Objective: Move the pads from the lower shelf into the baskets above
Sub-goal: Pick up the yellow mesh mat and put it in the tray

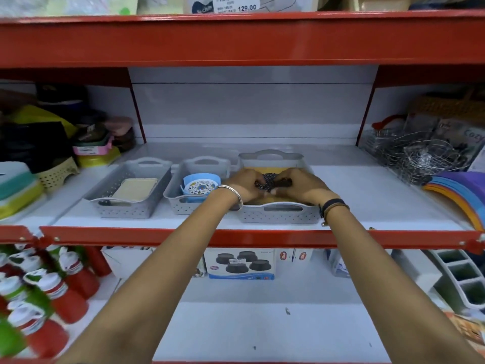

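Three grey perforated baskets stand in a row on the white shelf (367, 195) behind its red front rail.

Left basket (126, 206): a pale cream pad (136, 189) lies flat inside. A dark bit shows at its near end, too small to identify.

Middle basket (183, 203): holds a round blue pad (200, 183) with a patterned label on top. The left forearm cuts off its near right corner.

Right basket (278, 214): the largest one. Both hands are inside it. The left hand (244, 186) and right hand (301, 186) meet over a dark round pad (270, 181) with pale dots, fingers closed on its edges from either side. Only the middle strip of this pad shows between the hands, and the rest is covered. Whether it rests on what lies under it or is held just clear, cannot tell. A yellow pad (265, 169) lies under it, visible only behind the hands and as a sliver at the near edge.

A silver bangle (235, 194) is on the left wrist and dark bands (333, 206) on the right.

Lower shelf (262, 324): mostly bare white between the forearms. A box (240, 262) picturing dark round items sits at the back. Red bottles (60, 290) at left are blurred. Wire baskets (417, 156) at far right are tangled and hard to separate.
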A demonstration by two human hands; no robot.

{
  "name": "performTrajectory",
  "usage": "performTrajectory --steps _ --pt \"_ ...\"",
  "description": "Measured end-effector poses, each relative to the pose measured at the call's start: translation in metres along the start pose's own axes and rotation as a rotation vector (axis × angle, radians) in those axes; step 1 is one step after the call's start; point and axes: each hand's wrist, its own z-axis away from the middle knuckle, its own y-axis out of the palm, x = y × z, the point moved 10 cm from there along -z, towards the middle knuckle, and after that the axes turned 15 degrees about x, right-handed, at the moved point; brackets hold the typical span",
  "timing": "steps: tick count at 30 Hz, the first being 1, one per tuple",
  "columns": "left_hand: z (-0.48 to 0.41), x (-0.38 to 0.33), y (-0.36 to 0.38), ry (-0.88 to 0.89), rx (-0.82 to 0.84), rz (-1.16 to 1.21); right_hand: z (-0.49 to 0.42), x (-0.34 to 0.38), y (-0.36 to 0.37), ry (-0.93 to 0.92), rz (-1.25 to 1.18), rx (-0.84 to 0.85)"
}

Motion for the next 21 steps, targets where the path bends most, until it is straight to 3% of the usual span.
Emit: performTrajectory --steps 2,4,9,14,21 --pt "0.019 0.015 -0.035 0.025 -0.161 0.094 0.006 0.011 -0.017 -0.046 -0.163 -0.148" --pt "0.036 0.038 -0.063 0.027 -0.199 0.065 0.004 0.037 -0.023 -0.131 -0.249 -0.185" --pt "0.047 0.132 -0.049 -0.200 0.218 -0.123 -0.029 0.119 0.007 -0.286 -0.194 0.017" --pt "0.036 0.146 -0.039 -0.095 0.263 -0.087 -0.071 0.144 0.048 -0.186 0.051 0.232" --pt "0.027 0.146 -0.043 -0.023 0.250 -0.129 -0.086 0.143 0.052 -0.122 0.007 0.313"
